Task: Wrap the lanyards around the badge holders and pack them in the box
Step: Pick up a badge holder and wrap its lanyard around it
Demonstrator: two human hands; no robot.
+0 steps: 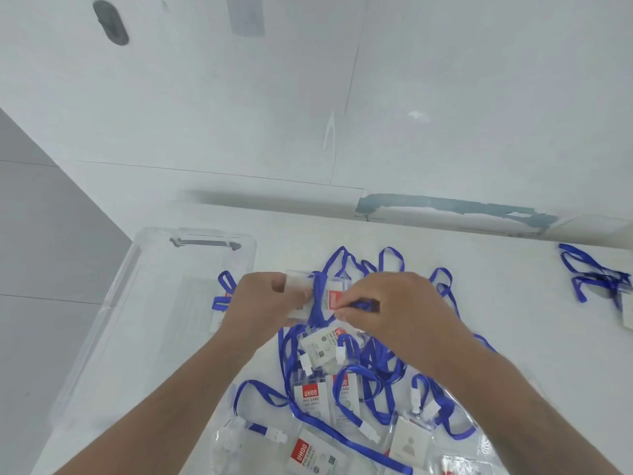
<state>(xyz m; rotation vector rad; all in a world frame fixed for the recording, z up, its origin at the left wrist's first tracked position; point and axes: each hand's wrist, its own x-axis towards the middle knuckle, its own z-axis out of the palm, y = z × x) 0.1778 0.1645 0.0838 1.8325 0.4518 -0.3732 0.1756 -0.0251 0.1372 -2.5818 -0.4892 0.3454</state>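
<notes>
Now, a white table (479, 286) carries a clear box (113, 323) at left and a heap of badge holders (329, 399) with blue lanyards nearby. Above the heap, the left hand (263, 303) grips one badge holder (329, 296); the right hand (387, 303) pinches its blue lanyard (320, 293), wrapped across it.

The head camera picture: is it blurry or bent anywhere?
Head view: wide-angle bend curves the table edge; the lanyards at far right are smeared by blur; the clear box is faint; both hands, left and right, are fairly sharp; lighting is flat.
</notes>
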